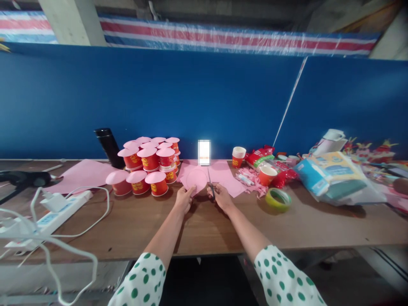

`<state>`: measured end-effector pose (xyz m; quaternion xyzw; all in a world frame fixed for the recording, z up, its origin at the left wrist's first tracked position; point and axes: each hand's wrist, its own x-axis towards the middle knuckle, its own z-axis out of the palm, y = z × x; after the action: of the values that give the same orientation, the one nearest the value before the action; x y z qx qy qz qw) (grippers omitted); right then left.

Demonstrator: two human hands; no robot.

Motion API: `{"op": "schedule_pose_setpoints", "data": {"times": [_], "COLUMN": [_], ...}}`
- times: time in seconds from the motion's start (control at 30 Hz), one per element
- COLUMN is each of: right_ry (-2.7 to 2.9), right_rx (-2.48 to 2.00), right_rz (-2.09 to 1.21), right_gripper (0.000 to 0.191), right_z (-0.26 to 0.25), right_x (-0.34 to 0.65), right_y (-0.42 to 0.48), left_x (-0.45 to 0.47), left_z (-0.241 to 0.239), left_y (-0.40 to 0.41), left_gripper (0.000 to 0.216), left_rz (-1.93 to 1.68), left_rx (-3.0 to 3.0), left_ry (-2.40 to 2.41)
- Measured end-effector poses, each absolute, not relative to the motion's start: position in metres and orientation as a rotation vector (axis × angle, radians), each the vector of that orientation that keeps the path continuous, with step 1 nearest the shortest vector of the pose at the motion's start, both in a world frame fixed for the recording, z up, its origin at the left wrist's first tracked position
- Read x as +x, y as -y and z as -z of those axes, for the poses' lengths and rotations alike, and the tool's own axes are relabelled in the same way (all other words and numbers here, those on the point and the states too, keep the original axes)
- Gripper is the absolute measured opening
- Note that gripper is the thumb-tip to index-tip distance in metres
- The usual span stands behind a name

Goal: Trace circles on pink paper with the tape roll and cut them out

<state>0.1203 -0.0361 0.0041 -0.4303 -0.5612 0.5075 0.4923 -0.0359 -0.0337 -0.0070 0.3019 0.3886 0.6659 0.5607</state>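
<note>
Scissors point(211, 186) partly hidden, sleeves point(284, 277) cut off below

No legible text, even on red cups point(158, 188)

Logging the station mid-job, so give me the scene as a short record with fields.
left hand: grips pink paper
right hand: holds scissors
blades: by the paper's right edge; contact unclear
left side: inverted red cups topped with pink discs; white power strip; black bottle
right side: tape roll; stacked paper cups; blue-and-yellow package
surface: brown table

Cups point(149, 163) obstruct left of the hands point(184, 199), a tape roll point(274, 205) right; the nearer tabletop point(207, 227) is free.
</note>
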Motion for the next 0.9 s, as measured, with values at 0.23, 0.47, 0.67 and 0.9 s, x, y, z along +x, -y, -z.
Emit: {"op": "schedule_pose_setpoints", "data": {"times": [0.23, 0.47, 0.67, 0.9], "right_ry": [1.362, 1.354, 1.346, 1.339], "right_rx": [-1.040, -1.038, -1.040, -1.030], "right_rz": [-1.232, -1.230, -1.229, -1.228], "right_gripper": [0.044, 0.043, 0.042, 0.042], "right_z": [-0.001, 0.000, -0.001, 0.003], "right_x": [0.121, 0.121, 0.120, 0.120], "right_y": [0.035, 0.034, 0.034, 0.033], "left_x": [-0.037, -0.037, -0.035, -0.036], "left_z": [0.011, 0.014, 0.006, 0.005], "left_y": [0.030, 0.029, 0.034, 0.034], "left_gripper": [0.037, 0.036, 0.035, 0.031], "left_rz": [-1.584, -1.586, -1.585, -1.584], "left_rx": [0.696, 0.699, 0.705, 0.701], "left_ry": [-0.914, -0.901, -0.874, -0.874]}}
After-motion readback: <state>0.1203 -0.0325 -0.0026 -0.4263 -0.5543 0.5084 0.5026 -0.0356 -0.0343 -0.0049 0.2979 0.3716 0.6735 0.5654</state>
